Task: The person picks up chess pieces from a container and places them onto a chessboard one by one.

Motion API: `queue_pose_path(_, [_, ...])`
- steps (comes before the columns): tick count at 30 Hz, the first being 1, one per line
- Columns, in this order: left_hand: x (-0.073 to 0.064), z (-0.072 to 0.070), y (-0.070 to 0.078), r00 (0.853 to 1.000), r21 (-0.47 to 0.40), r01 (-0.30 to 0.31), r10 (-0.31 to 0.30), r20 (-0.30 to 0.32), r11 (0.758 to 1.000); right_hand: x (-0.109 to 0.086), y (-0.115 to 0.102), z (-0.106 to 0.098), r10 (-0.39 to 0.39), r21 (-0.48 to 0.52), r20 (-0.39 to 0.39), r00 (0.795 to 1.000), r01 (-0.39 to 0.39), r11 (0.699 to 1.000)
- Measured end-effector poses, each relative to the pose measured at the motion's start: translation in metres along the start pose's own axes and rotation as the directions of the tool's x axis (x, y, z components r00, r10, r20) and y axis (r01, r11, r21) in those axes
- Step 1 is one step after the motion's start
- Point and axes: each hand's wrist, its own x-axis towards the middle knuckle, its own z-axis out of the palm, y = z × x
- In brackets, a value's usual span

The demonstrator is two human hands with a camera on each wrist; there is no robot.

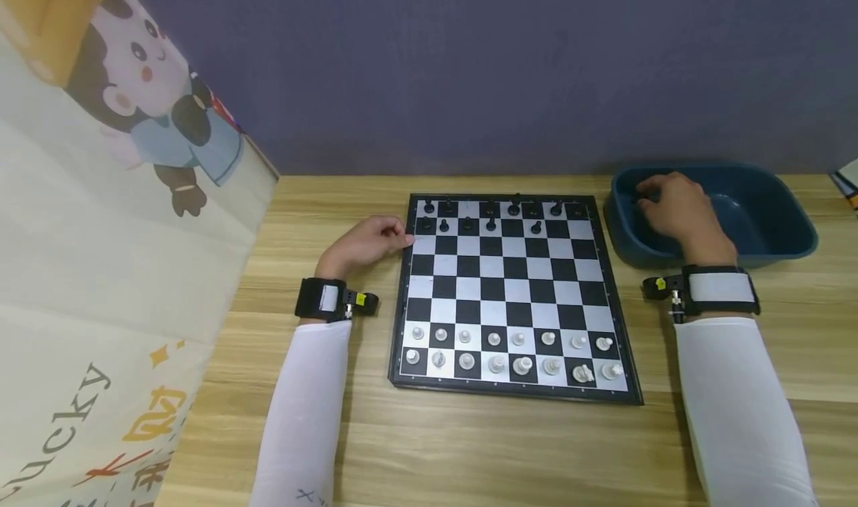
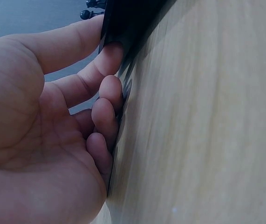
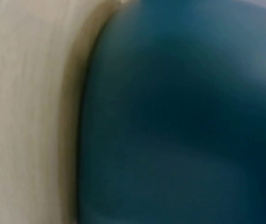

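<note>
A black-and-white chessboard (image 1: 492, 288) lies on the table. White chess pieces (image 1: 496, 364) fill its two near rows; black chess pieces (image 1: 491, 225) stand in the two far rows with gaps among them. At the board's left edge, my left hand (image 1: 365, 243) pinches the rim between thumb and index finger, the other fingers curled beside it in the left wrist view. My right hand (image 1: 684, 213) reaches into a dark blue plastic basin (image 1: 798, 231), fingers bent downward. Whether it holds anything is hidden; the right wrist view shows only the basin's blurred outer wall (image 3: 170, 116).
The light wooden table (image 1: 509, 447) ends at a dark blue-grey wall panel (image 1: 469, 75) behind the board. On the left hangs a pale cloth (image 1: 100, 269) with a cartoon figure. The basin stands close to the board's far right corner.
</note>
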Motion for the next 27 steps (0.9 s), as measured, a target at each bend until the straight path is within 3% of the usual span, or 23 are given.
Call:
queue_pose_path(13, [-0.0001,-0.001,0.0019,1.0,0.016,-0.006,0.006,-0.001,1.0,-0.002,-0.0004,0.0035,0.07,-0.033,0.097,0.993,-0.068,0.997])
queue_pose_path(21, [0.0003,-0.0015,0.0015,1.0,0.026,-0.009,0.009,0.004,1.0,-0.004,-0.0035,0.0043,0.066,-0.04,0.104,0.992,-0.062,0.997])
queue_pose_path(27, [-0.0001,-0.0014,0.0018,1.0,0.024,-0.007,0.007,0.002,1.0,-0.0033,-0.0049,0.003,0.043,-0.023,0.068,0.997,-0.041,0.999])
